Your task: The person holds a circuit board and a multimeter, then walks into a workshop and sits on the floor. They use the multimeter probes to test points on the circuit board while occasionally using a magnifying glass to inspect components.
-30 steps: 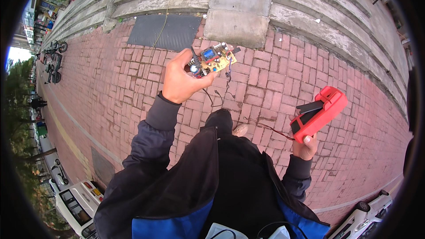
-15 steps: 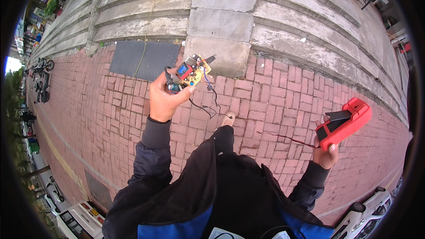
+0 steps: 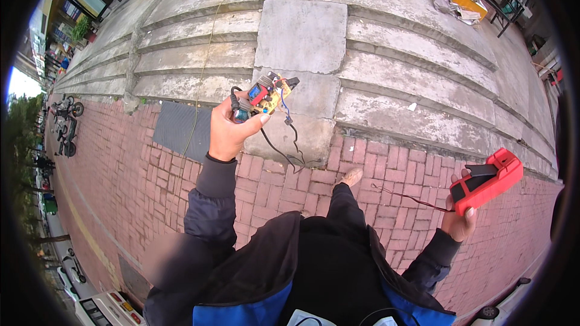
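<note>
Left hand (image 3: pixel 228 137) is holding a bare circuit board (image 3: pixel 277 98), fingers half-curled, wires (image 3: pixel 289 120) dangling right of its thumb; right hand (image 3: pixel 460 224) is gripping what looks like a red multimeter (image 3: pixel 490 188), lead (image 3: pixel 417 198) trailing leftward. Lead isn't touching the board, and neither thing's being put down.

My board (image 3: pixel 275 100) is yellow, dotted with blue, red and black; its wires (image 3: pixel 289 119) are blue and black. My meter (image 3: pixel 496 180) is red with a black flap (image 3: pixel 481 171), its lead (image 3: pixel 417 198) dark red. My sleeves (image 3: pixel 209 214) are dark navy, my jacket (image 3: pixel 266 250) black and blue. The paving (image 3: pixel 272 190) is pinkish red in a basket-weave pattern; at its far edge the mat (image 3: pixel 175 128) is dark grey, the steps (image 3: pixel 193 58) mottled grey.
</note>
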The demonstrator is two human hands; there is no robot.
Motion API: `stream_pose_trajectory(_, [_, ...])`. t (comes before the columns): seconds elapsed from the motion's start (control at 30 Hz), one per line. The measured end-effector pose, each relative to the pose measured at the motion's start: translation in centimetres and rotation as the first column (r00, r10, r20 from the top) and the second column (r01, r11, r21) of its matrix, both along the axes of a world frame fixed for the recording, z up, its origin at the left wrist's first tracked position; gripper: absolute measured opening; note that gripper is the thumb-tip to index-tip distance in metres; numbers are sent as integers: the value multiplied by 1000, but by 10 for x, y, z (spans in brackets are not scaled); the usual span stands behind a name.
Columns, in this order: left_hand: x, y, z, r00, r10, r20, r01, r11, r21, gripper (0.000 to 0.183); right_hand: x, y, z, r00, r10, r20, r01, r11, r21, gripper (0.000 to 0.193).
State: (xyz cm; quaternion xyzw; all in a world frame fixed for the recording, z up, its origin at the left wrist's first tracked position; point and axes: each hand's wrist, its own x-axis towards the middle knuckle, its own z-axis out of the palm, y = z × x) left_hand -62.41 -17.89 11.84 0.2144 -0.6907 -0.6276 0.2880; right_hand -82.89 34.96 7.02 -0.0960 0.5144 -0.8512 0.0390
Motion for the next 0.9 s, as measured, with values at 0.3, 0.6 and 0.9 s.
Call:
stream_pose_trajectory(0.3, [-221, -33, 51, 1000, -20, -9, 20, 1000, -3, 53, -255, -22, -16, 992, 125, -12, -125, 991, -51, 113])
stream_pose_trajectory(0.6, [-418, -115, 60, 989, -102, -107, 111, 990, 86, 53, -490, -111, 5, 972, 213, -95, -215, 977, -4, 119])
stream_pose_trajectory(0.9, [-610, -205, 118, 998, -56, 12, 56, 996, -62, 55, -678, -195, 127, 981, 163, -104, -155, 984, 83, 122])
